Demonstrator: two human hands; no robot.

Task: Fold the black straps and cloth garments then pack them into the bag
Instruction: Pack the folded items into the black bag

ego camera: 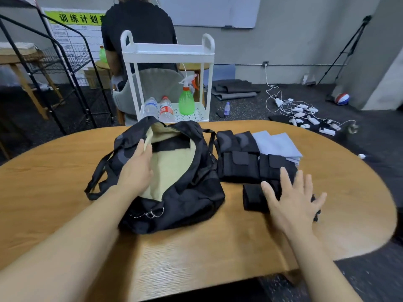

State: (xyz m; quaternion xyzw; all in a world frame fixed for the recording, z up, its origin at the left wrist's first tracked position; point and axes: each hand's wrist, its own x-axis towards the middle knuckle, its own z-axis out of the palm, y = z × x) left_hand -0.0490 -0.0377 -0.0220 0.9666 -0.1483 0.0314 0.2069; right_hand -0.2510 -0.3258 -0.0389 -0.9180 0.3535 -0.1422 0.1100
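Risk lay beside the bag (174, 192): my right hand (292, 199), fingers spread flat over the nearest folded strap (253, 198), could unfold it if I grabbed loosely. My left hand (135, 171), open, pressed the bag's rim; letting go might close the mouth.

Black bag (174, 205) with beige lining (172, 166); black folded straps (239, 168); pale blue cloths (277, 144); brown wood-grain table (196, 258); green spray bottle (186, 103)

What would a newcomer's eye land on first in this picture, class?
Probably the open black bag at the middle of the wooden table, its beige lining showing, with the left hand at its mouth. Next, the folded black straps just right of it, where the right hand spreads over the nearest one.
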